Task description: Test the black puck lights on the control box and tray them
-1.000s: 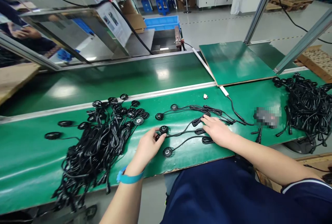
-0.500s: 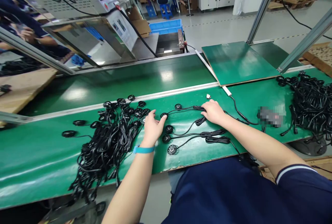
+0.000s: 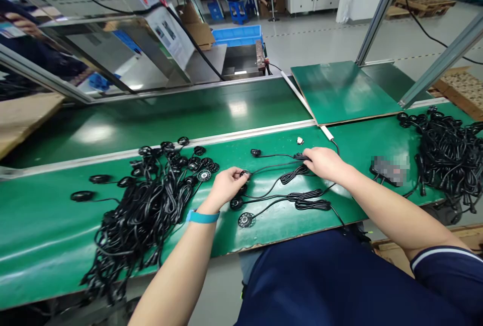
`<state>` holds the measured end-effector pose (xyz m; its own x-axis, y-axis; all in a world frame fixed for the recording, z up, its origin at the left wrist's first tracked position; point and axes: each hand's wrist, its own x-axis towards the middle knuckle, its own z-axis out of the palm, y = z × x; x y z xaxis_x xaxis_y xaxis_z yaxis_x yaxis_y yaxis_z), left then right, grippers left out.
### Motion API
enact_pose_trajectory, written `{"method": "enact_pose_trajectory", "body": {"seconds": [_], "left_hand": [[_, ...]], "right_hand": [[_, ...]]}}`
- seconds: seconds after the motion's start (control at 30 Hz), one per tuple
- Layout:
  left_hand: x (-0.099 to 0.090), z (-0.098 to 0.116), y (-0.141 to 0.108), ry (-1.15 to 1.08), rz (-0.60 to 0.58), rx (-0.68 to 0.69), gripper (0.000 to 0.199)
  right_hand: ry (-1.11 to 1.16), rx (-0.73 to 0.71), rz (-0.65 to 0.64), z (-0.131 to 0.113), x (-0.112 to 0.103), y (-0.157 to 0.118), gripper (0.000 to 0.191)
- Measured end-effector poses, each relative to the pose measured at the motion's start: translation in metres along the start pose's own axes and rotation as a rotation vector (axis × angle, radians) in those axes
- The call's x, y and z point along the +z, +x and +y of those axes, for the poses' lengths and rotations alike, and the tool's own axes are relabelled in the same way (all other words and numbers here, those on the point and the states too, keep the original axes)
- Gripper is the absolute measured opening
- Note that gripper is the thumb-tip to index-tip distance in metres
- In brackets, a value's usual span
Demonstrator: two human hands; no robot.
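Note:
My left hand (image 3: 227,186), with a teal band at the wrist, pinches a small round black cable head (image 3: 245,173). The fingers of my right hand (image 3: 323,163) are closed on a folded black cable bundle (image 3: 301,157). Another round head (image 3: 255,153) lies just beyond, its thin cable running toward my right hand. Nearer me, a spoked round head (image 3: 246,220) lies face up, and coiled black cables (image 3: 312,205) rest beside it. My left hand partly covers a further head on the green bench.
A tangled heap of cables (image 3: 145,210) lies left, another heap (image 3: 451,152) right. Beyond are a raised green board (image 3: 345,92), a white-ended lead (image 3: 326,133), a small white piece (image 3: 300,141) and a blurred-out dark box (image 3: 390,170). Metal posts (image 3: 383,14) frame the bench; other people sit farther off.
My left hand has gone from open fingers to a pinch on the round head, moving slightly nearer me. The right hand keeps hold of the cable bundle. The camera view has shifted slightly.

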<state>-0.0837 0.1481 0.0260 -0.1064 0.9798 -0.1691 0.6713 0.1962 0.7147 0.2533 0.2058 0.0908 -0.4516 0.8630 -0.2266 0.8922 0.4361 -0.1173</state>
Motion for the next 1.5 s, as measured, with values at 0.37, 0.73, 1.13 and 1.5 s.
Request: {"method": "enact_pose_trajectory", "body": {"seconds": [0.37,0.73,1.13,1.5], "left_hand": [[0.003,0.019,0.026,0.206,-0.020,0.001,0.029],[-0.003,-0.008,0.007,0.130,0.123,-0.017,0.039],[-0.001,-0.004,-0.048,0.232,0.041,0.000,0.044],[0.010,-0.008,-0.036,0.144,0.259,-0.066,0.053]], "right_hand": [[-0.032,0.061,0.001,0.012,0.017,0.035,0.029],[-0.087,-0.175,0.005,0.008,0.011,0.055,0.019],[0.010,-0.188,0.115,0.048,0.047,-0.077,0.032],[0.023,-0.051,0.274,0.035,0.066,-0.099,0.028]]}}
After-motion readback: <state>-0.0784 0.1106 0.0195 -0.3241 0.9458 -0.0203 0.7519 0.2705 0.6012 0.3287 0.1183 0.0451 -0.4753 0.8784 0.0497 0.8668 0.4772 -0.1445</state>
